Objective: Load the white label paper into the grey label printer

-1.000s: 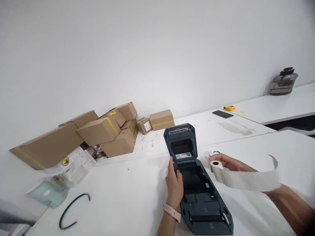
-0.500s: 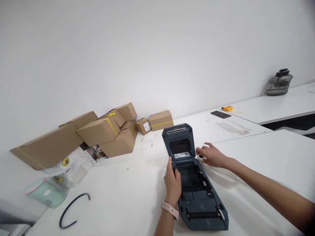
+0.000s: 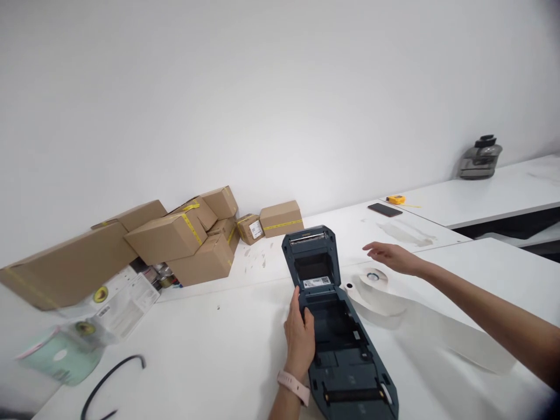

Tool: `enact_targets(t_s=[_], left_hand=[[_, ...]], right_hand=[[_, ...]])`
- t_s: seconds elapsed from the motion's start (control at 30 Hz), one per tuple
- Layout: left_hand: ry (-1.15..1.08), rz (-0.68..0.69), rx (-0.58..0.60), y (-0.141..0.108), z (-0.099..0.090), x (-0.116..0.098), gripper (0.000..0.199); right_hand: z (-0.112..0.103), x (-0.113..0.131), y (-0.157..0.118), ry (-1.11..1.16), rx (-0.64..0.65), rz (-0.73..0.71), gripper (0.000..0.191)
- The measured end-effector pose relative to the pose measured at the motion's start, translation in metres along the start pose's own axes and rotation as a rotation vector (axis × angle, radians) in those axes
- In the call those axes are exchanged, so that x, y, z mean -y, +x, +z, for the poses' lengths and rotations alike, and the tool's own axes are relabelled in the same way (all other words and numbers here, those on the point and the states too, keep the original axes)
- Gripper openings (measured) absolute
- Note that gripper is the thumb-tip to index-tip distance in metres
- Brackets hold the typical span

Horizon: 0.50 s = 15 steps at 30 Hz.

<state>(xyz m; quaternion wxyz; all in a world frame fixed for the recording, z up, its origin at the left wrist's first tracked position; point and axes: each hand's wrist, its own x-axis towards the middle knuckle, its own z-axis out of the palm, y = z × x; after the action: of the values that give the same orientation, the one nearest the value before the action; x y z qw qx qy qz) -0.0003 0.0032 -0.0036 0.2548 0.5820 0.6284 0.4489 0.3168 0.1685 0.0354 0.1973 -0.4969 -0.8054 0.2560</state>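
Observation:
A dark blue-grey label printer (image 3: 345, 356) lies with its lid (image 3: 310, 256) swung up, its inside bare to view. My left hand (image 3: 300, 338) grips the printer's left side near the hinge, thumb over the inner edge. My right hand (image 3: 391, 256) is off to the printer's right with fingers stretched out, holding nothing. Just below that hand sits a roll of white labels (image 3: 381, 281). Close against the printer's right edge is a small white roll with a dark core (image 3: 349, 287). A long pale backing strip (image 3: 437, 326) trails to the right under my forearm.
Cardboard boxes (image 3: 164, 242) are piled at the back left. Before them lie plastic packs (image 3: 126, 303), a green pouch (image 3: 65, 356) and a black cable (image 3: 107, 379). Farther right are a phone (image 3: 385, 209), a yellow tape measure (image 3: 396, 199) and a grey jug (image 3: 480, 160).
My right hand has let go of the small roll and moved up and right. The label roll and strip show more fully. My left hand still grips the printer; the view has shifted slightly.

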Motion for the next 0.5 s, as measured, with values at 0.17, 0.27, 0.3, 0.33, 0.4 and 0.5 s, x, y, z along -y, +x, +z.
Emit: enact_targets(t_s=[0.17, 0.27, 0.3, 0.33, 0.4, 0.5], left_hand=[[-0.032, -0.041, 0.000, -0.001, 0.000, -0.001, 0.055], [-0.036, -0.055, 0.004, -0.002, 0.000, -0.002, 0.054], [-0.038, -0.053, 0.001, -0.002, 0.000, -0.002, 0.054], [-0.041, -0.049, -0.005, -0.002, 0.000, -0.001, 0.053], [-0.060, -0.044, -0.020, -0.001, 0.001, 0.002, 0.052], [-0.104, -0.035, -0.049, 0.001, 0.002, 0.005, 0.049]], right_hand=[[-0.014, -0.031, -0.032, 0.269, 0.200, -0.012, 0.075], [-0.005, -0.036, -0.045, 0.500, 0.324, -0.017, 0.077], [0.002, -0.034, -0.048, 0.540, 0.348, -0.019, 0.078], [0.010, -0.031, -0.049, 0.574, 0.358, -0.025, 0.079], [0.027, -0.022, -0.050, 0.630, 0.342, -0.049, 0.080], [0.047, -0.009, -0.049, 0.610, 0.229, -0.053, 0.075]])
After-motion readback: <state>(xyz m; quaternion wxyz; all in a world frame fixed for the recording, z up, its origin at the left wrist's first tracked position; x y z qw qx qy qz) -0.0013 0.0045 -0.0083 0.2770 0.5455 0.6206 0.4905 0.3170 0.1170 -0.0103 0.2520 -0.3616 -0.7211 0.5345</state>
